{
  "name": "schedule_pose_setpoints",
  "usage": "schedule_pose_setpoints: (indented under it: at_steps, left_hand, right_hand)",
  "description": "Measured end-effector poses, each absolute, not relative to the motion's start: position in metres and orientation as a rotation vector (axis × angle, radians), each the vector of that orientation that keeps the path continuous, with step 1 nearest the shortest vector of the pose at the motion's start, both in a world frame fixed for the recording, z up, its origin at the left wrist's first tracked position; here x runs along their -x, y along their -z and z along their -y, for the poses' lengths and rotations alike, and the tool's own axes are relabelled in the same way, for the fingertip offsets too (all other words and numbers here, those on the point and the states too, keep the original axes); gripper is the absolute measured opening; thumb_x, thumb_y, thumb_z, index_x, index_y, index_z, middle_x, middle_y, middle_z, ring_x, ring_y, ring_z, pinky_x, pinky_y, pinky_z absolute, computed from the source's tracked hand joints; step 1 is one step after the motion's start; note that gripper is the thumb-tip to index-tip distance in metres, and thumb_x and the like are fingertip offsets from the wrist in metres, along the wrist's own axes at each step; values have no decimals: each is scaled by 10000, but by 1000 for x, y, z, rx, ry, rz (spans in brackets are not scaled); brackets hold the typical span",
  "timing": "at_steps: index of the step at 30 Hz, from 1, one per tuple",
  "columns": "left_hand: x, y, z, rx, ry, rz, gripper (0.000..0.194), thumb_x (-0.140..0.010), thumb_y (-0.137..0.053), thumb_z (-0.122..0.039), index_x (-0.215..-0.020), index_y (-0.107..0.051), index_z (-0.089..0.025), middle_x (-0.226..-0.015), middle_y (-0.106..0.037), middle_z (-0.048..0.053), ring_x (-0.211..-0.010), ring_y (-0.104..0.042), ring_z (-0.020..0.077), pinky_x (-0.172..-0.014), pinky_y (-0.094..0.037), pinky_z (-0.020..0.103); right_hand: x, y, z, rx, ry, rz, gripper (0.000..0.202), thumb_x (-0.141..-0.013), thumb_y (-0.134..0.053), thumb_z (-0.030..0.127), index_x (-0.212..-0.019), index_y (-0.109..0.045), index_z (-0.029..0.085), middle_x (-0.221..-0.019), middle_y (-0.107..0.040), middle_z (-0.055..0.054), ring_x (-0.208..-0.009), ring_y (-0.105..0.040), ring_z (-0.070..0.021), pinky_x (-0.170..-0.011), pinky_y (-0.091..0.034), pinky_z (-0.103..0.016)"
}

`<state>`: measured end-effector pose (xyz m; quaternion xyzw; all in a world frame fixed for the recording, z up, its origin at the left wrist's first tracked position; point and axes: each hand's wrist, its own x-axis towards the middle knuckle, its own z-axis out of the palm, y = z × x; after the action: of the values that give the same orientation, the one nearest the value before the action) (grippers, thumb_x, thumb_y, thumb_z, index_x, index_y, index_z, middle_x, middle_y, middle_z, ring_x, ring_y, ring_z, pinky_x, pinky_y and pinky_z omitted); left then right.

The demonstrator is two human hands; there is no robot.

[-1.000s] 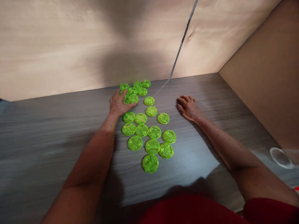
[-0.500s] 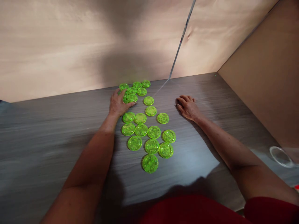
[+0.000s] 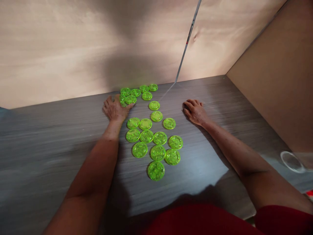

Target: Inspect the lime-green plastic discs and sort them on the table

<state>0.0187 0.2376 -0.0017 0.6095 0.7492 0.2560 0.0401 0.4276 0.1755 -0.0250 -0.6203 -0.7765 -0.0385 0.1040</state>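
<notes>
Several translucent green plastic coins (image 3: pixel 159 138) lie flat on the grey wood-grain table. My left hand (image 3: pixel 114 109) is at the far end of the table with its fingers spread. Its thumb and index finger lie around the left side of a cluster of coins (image 3: pixel 130 99) near the back wall, and the hand partly covers a few of them. My right hand (image 3: pixel 195 111) rests palm down on the table to the right of the coins, fingers loosely bent and apart, touching no coin. A single coin (image 3: pixel 156 171) sits closest to my body.
A pale wooden wall (image 3: pixel 61 65) rises behind the table, and a brown panel (image 3: pixel 274 81) borders the right side. A clear plastic container (image 3: pixel 292 162) lies near the right edge. A thin grey strip (image 3: pixel 182 60) runs up the back wall.
My left hand has moved left with its fingers spread wider, and a few coins of the far cluster have shifted left with it. The right hand stays in place.
</notes>
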Motion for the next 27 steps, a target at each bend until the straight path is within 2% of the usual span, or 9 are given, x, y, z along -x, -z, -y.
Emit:
schedule_pose_setpoints:
  at_steps: [4,8,13,16,22,27]
  left_hand:
    - [-16,4,-240,-1868,-755,-2341,668,-980,-846,-538,-1545,-679,-224,-1725,-561,278,-1560,-563,529,-1248,-486,721]
    - [-13,9,-242,-1894,-782,-2330,586,-1029,-753,-455,-1560,-664,-224,-1709,-574,270,-1553,-570,519,-1234,-486,725]
    - [-14,9,-241,-1909,-844,-2288,597,-988,-792,-440,-1539,-673,-244,-1732,-559,251,-1563,-556,518,-1249,-471,726]
    - [-18,2,-238,-1911,-869,-2272,541,-963,-823,-409,-1465,-714,-241,-1695,-583,235,-1568,-547,497,-1262,-473,684]
    - [-23,-5,-235,-1962,-807,-2232,162,-969,-776,-289,-1111,-772,-211,-1476,-679,213,-1517,-551,464,-1289,-433,653]
    - [-23,-3,-236,-1975,-789,-2239,112,-991,-739,-271,-1077,-780,-212,-1474,-693,205,-1507,-565,439,-1267,-457,615]
  right_hand:
    - [-429,26,-176,1827,112,2290,573,-1148,-425,428,-1576,-702,166,-1632,-672,-249,-1444,-556,-446,-1121,-449,-601]
    - [-431,28,-177,1801,134,2290,548,-1150,-438,429,-1561,-711,189,-1611,-686,-240,-1420,-566,-444,-1110,-453,-599]
    - [-431,29,-177,1793,129,2272,541,-1144,-434,430,-1539,-724,199,-1606,-687,-238,-1411,-564,-448,-1099,-454,-604]
    - [-430,29,-177,1809,116,2265,549,-1142,-434,427,-1543,-720,186,-1613,-683,-245,-1425,-564,-448,-1118,-452,-613]
    - [-431,28,-176,1789,117,2270,534,-1137,-444,418,-1536,-724,200,-1613,-689,-236,-1422,-568,-448,-1108,-458,-614]
    - [-427,24,-175,1853,106,2273,565,-1135,-432,418,-1558,-713,171,-1639,-667,-246,-1455,-554,-451,-1129,-449,-619]
